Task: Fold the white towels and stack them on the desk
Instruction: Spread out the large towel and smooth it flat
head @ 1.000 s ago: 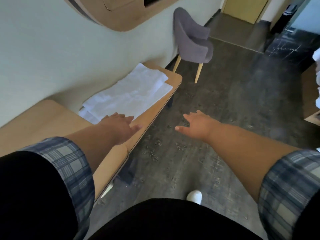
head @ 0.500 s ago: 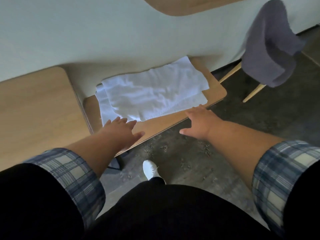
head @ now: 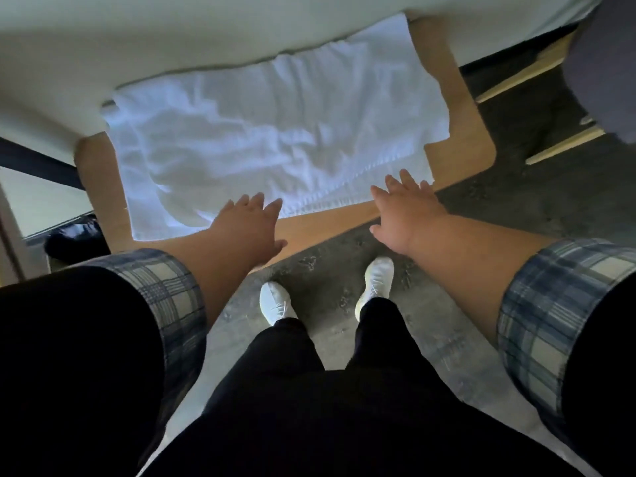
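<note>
The white towels [head: 275, 132] lay spread and rumpled across the table [head: 330, 223], from its far edge at the wall almost to its near edge. Your left hand [head: 249, 223] was open, fingers straight, with its fingertips over the towels' near hem. Your right hand [head: 402, 208] was open too, fingers splayed by the towels' near right corner; contact was unclear.
</note>
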The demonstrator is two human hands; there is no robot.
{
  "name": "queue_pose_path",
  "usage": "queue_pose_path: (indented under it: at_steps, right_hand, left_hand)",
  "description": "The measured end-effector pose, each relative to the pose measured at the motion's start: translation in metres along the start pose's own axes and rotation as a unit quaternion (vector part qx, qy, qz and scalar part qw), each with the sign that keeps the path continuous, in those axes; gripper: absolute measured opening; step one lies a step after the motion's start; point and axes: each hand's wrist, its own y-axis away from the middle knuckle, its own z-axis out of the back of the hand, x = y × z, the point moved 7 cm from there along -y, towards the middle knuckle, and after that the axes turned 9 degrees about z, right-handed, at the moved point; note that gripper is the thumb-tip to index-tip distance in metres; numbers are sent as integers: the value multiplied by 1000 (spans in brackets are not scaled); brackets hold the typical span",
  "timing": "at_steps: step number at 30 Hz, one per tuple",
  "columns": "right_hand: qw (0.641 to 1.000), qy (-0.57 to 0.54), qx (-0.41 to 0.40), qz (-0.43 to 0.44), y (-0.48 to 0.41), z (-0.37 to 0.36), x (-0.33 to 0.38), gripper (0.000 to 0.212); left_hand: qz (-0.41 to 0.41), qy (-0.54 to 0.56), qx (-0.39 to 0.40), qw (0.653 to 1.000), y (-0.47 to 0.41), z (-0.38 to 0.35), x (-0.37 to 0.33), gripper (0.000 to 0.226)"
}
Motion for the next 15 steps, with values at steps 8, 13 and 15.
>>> queue_pose_path:
  at_steps: [8,13,15]
  right_hand:
    - [994,30,-61,85,-158,7,-50,78]
    - [974,12,-194,114,-277,63,-45,74]
    - [970,6,-212,120,-317,77,-36,75]
  left_hand:
    - [98,101,-26,990,-126,-12,-8,86]
    - [165,136,-130,968,-232,31,48,72]
    - [200,143,-138,959,-265,43,79,70]
